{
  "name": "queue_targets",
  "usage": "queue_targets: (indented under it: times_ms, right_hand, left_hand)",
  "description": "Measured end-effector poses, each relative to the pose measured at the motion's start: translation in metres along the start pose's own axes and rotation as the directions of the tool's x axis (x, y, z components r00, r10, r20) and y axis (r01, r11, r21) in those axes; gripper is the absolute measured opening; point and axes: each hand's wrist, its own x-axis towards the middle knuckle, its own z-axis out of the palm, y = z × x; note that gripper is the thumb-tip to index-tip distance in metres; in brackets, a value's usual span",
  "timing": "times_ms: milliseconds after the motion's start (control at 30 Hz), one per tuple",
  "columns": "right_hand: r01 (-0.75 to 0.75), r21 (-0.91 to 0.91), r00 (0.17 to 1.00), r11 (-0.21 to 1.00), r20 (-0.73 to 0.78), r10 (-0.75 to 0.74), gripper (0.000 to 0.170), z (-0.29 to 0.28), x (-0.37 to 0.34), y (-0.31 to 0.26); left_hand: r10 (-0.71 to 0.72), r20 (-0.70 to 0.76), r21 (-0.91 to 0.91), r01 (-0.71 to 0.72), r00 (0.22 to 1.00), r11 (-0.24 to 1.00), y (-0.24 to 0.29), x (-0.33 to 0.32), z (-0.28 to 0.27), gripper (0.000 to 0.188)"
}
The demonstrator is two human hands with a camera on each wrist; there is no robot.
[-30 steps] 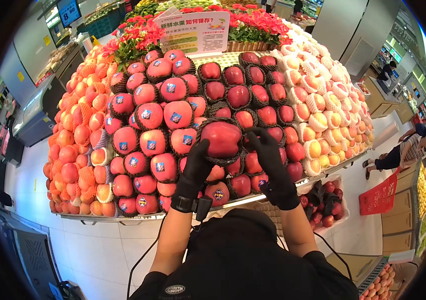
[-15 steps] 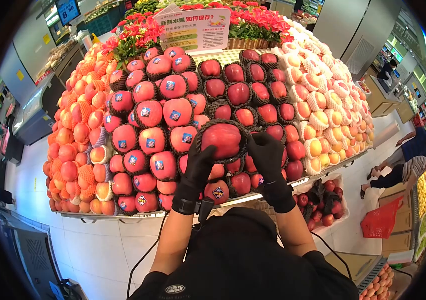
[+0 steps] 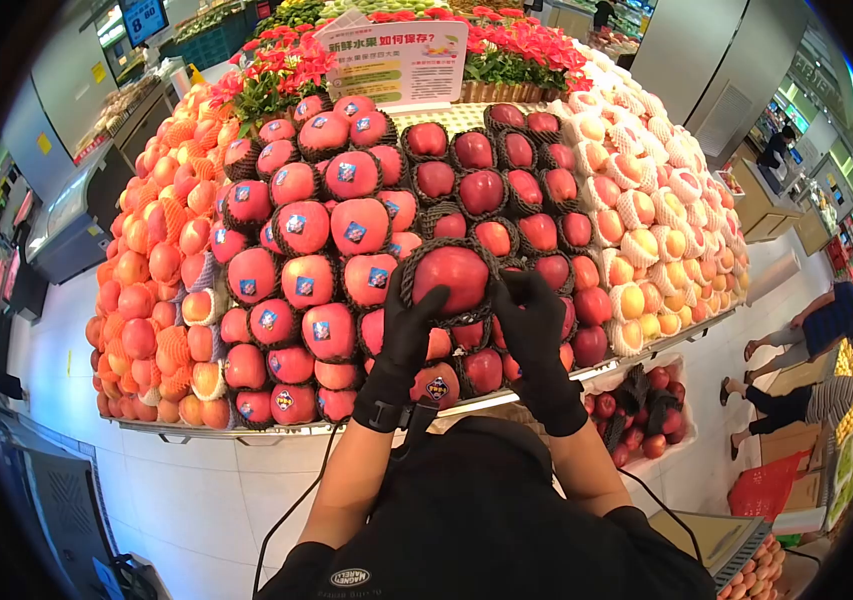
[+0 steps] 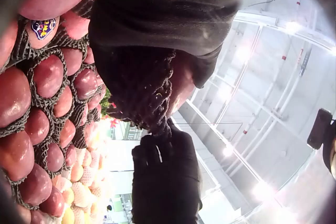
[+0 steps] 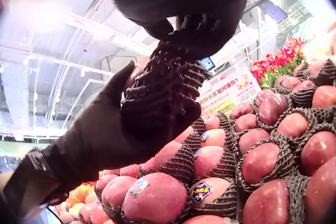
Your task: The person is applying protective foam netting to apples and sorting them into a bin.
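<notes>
Fingers (image 5: 186, 119) of the left hand (image 3: 402, 335), in a black glove, wrap well in around one large red apple (image 3: 451, 280), the thumb across its near side, while the right hand (image 3: 528, 325), gloved the same, pinches the gathered edge of its black net (image 5: 168, 85), fingertips drawn close together. From where I stand, the apple is held up in front of the person (image 3: 486, 510), above the piled fruit, part of its red skin bare and the net hugging the rest. I'd judge it solid and fairly weighty, stiff against the palm, with a glossy skin that could slip in smooth gloves and bruise if dropped or squeezed hard. Best to hold it low round the belly, through the net, whose mesh looks soft, light and stretchy; at the edge, a gentle pinch should do, since a hard tug might tear it. Beyond lie netted dark-red apples (image 3: 481, 190), with bigger apples wearing blue labels (image 3: 356, 225) to the person's left. Farther out, orange-netted fruit (image 3: 174, 350) spreads on that side and white-netted fruit (image 3: 686, 230) on the other, with red flowers (image 3: 526, 50) and a printed sign (image 3: 396, 65) behind.
</notes>
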Motion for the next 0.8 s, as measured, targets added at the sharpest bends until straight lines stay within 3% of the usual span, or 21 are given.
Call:
queue_targets:
  times_ms: [67, 133, 200, 300, 367, 433, 533, 667, 733, 800]
  right_hand:
    - [-0.01, 0.045, 0.998, 0.999, 0.07, 0.007, 0.022, -0.002, 0.002, 0.007]
    - [0.057, 0.215, 0.992, 0.975, 0.094, -0.079, 0.025, -0.009, 0.009, 0.013]
    - [0.032, 0.32, 0.985, 0.947, 0.151, -0.084, 0.029, -0.011, 0.013, 0.012]
    - [-0.127, 0.371, 0.954, 0.92, 0.301, 0.01, 0.033, -0.009, 0.021, -0.008]
    - [-0.235, 0.39, 0.914, 0.89, 0.401, 0.066, 0.037, -0.006, 0.026, -0.016]
    - [-0.213, 0.323, 0.923, 0.922, 0.376, 0.081, 0.037, -0.003, 0.026, -0.015]
    - [-0.188, 0.282, 0.945, 0.941, 0.311, 0.095, 0.036, 0.002, 0.019, -0.013]
    - [-0.139, 0.285, 0.955, 0.948, 0.291, 0.053, 0.04, 0.004, 0.022, 0.005]
    - [-0.103, 0.431, 0.966, 0.897, 0.259, -0.014, 0.044, 0.005, 0.023, 0.017]
    - [-0.206, 0.505, 0.955, 0.838, 0.292, 0.058, 0.05, -0.002, 0.025, 0.02]
  left_hand:
    - [-0.01, 0.024, -0.045, 0.011, 1.0, 0.999, 0.001, 0.0, -0.002, 0.063]
    - [-0.031, 0.051, -0.054, 0.034, 0.998, 0.998, 0.003, -0.002, -0.006, 0.064]
    - [-0.062, 0.082, -0.028, 0.065, 0.995, 0.998, 0.008, -0.005, -0.008, 0.067]
    - [0.031, 0.187, 0.188, -0.067, 0.982, 0.98, 0.012, -0.006, -0.004, 0.075]
    - [0.048, 0.187, 0.18, -0.082, 0.981, 0.98, 0.001, -0.002, -0.005, 0.081]
    - [0.041, 0.195, 0.215, -0.084, 0.98, 0.973, -0.004, -0.002, -0.004, 0.08]
    - [-0.08, 0.125, 0.046, 0.075, 0.989, 0.996, -0.011, -0.008, 0.003, 0.077]
    - [-0.094, 0.134, 0.071, 0.085, 0.987, 0.994, -0.011, -0.008, 0.004, 0.072]
    - [-0.096, 0.122, 0.074, 0.088, 0.988, 0.993, -0.014, -0.007, 0.0, 0.07]
    - [-0.096, 0.072, 0.064, 0.092, 0.993, 0.994, -0.014, -0.007, -0.002, 0.068]
